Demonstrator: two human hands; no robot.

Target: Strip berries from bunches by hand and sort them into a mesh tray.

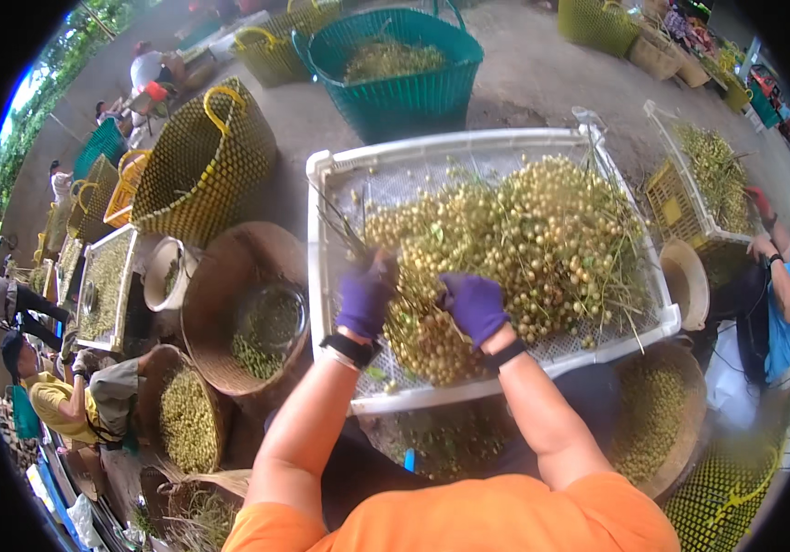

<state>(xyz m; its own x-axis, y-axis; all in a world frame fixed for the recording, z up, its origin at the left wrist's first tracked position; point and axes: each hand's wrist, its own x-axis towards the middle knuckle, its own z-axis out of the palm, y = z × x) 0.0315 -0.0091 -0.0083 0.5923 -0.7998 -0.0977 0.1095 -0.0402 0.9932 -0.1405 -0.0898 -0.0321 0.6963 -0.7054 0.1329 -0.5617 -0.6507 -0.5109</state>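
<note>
A white plastic mesh tray [436, 145] lies before me with a heap of small round yellow-green fruits [540, 228] on thin green stems. Both my hands wear purple gloves and dark wristbands. My left hand [368, 290] is at the left edge of the heap, its fingers blurred and bent near some dark stems; whether it holds them cannot be told. My right hand [472, 307] is curled over the front middle of the heap, knuckles up, its fingertips hidden. Between and below the hands lies a clump of fruit bunches [429, 345].
A teal plastic basket [408, 103] with stems stands beyond the tray. At left are a yellow-black woven basket [208, 159] and a brown round basket [243, 241]; a fruit-filled basket [657, 421] is at right. Co-workers sit at left [63, 407] and right [788, 297].
</note>
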